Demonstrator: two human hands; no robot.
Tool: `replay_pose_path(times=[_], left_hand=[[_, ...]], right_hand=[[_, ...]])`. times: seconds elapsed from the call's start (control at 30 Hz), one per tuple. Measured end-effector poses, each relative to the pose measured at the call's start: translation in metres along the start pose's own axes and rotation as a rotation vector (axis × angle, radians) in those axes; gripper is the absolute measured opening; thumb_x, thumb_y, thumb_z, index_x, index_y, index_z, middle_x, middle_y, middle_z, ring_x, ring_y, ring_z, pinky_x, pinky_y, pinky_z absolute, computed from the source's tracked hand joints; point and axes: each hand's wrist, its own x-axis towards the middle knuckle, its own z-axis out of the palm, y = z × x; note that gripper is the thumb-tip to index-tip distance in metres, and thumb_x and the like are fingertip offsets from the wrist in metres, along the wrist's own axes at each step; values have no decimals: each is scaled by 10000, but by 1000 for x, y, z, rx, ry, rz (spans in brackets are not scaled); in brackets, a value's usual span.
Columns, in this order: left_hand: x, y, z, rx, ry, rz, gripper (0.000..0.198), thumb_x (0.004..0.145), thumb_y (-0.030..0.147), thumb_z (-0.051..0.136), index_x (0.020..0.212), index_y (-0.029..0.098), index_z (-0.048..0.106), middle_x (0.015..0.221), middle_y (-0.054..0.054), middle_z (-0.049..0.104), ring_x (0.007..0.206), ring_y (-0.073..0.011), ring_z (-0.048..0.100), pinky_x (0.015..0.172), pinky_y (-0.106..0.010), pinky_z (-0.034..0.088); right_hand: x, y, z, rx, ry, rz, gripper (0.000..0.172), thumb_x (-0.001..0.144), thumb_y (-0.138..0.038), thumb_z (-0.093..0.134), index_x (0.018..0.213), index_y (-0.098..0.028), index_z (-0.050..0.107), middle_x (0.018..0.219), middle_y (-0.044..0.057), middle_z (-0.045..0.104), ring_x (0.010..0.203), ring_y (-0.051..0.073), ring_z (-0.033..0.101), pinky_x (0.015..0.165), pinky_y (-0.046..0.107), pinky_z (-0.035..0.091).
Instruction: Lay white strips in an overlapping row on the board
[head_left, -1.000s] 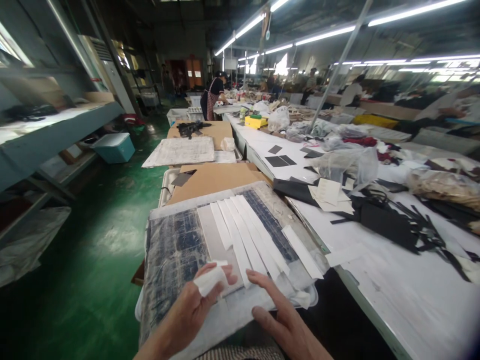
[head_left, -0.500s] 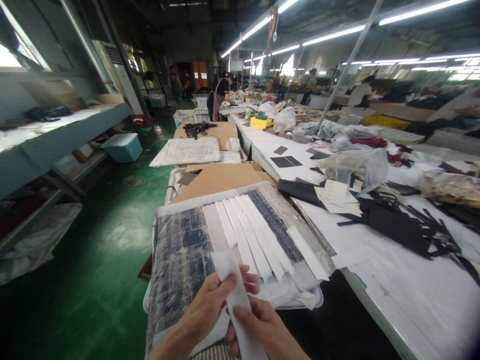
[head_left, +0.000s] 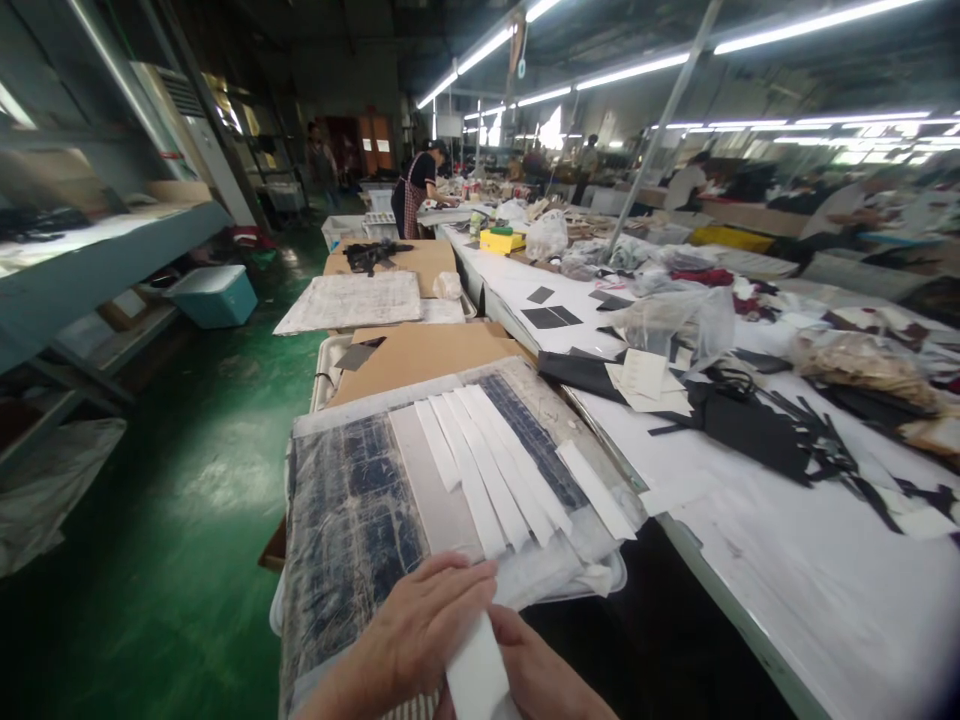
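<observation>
A white strip (head_left: 480, 670) of paper-like or fabric-like material is held low in front of me. My left hand (head_left: 427, 625) wraps over its far end, fingers together, covering that end. On the strip's right edge, my right hand (head_left: 544, 665) grips it, its fingertips partly hidden. Just beyond lies a worn, blue-and-grey stained board (head_left: 345, 520). Several white strips (head_left: 487, 475) are fanned out on it, beside a wider pale grey piece (head_left: 431, 470). One separate strip (head_left: 596, 490) rests near the board's right edge.
Right of the board runs a long white table (head_left: 750, 580) bearing black pieces (head_left: 757, 435), pale cards (head_left: 646, 380) and plastic bags. Brown cardboard (head_left: 420, 360) lies behind the board. A blue bin (head_left: 214, 295) stands on the green floor. A person in an apron (head_left: 414, 195) works farther back.
My left hand has shifted from pinching the strip's middle to covering its far end, and the strip sits lower. The view has turned slightly right.
</observation>
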Motion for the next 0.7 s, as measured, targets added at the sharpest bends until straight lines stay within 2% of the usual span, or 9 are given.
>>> replay_pose_path(times=[0.07, 0.13, 0.23, 0.3, 0.37, 0.43, 0.57, 0.63, 0.7], left_hand=[[1, 2, -1, -48, 72, -39, 357, 901, 334, 614, 1244, 243, 652, 1320, -117, 654, 1223, -279, 600, 1098, -475, 418], [3, 4, 1, -248, 222, -284, 409, 932, 384, 562, 1309, 227, 589, 1346, -140, 627, 1134, -259, 647, 862, -373, 568], [2, 2, 1, -386, 263, -470, 453, 966, 454, 467, 1307, 179, 583, 1246, -184, 676, 825, -223, 715, 562, -289, 550], [-1, -3, -4, -221, 202, -305, 404, 954, 423, 510, 1257, 188, 637, 1190, -168, 709, 861, -235, 718, 746, -371, 585], [-4, -8, -10, -86, 131, -78, 319, 908, 363, 608, 1183, 225, 695, 1213, -131, 710, 1087, -274, 670, 1065, -482, 449], [-5, -10, -11, -148, 133, -18, 326, 883, 339, 647, 1191, 240, 689, 1290, -117, 672, 1246, -295, 577, 1163, -516, 327], [0, -6, -2, -597, 276, -348, 458, 934, 344, 555, 1368, 210, 495, 1363, -175, 595, 1217, -310, 586, 771, -381, 600], [3, -4, 1, -855, 293, -460, 440, 903, 327, 604, 1311, 184, 518, 1221, -177, 663, 1087, -297, 645, 600, -292, 566], [5, -4, 3, -1015, 297, -451, 414, 847, 296, 683, 1224, 167, 571, 1040, -129, 703, 932, -244, 670, 619, -278, 542]], right_hand=[[2, 1, 2, 15, -2, 4, 441, 828, -520, 685, 932, -91, 677, 742, 62, 682, 622, 148, 629, 609, 268, 479], [6, 2, 4, 39, 16, 2, 455, 853, -528, 651, 978, -91, 646, 705, 69, 686, 558, 149, 631, 565, 272, 486], [9, 3, 7, 107, 33, -31, 426, 840, -488, 686, 1017, -107, 620, 747, 81, 702, 578, 153, 655, 564, 270, 502], [9, 3, 8, 153, 4, -41, 403, 823, -463, 710, 999, -108, 641, 756, 83, 705, 607, 162, 667, 584, 275, 506], [9, 4, 10, 122, 5, -39, 365, 835, -449, 692, 886, -88, 676, 686, 80, 693, 582, 156, 653, 585, 272, 499], [10, 2, 10, 22, 24, -37, 392, 867, -464, 650, 801, -79, 683, 637, 77, 679, 540, 134, 627, 559, 251, 483], [10, -7, 8, -168, 74, -47, 413, 890, -508, 615, 970, -107, 672, 745, 68, 709, 551, 116, 631, 516, 212, 474], [8, -12, 6, -224, 84, -21, 421, 894, -516, 605, 962, -107, 673, 749, 74, 719, 557, 119, 641, 515, 207, 483], [6, -15, 5, -233, 60, 22, 441, 892, -527, 603, 910, -95, 686, 717, 81, 718, 561, 121, 647, 532, 209, 495]])
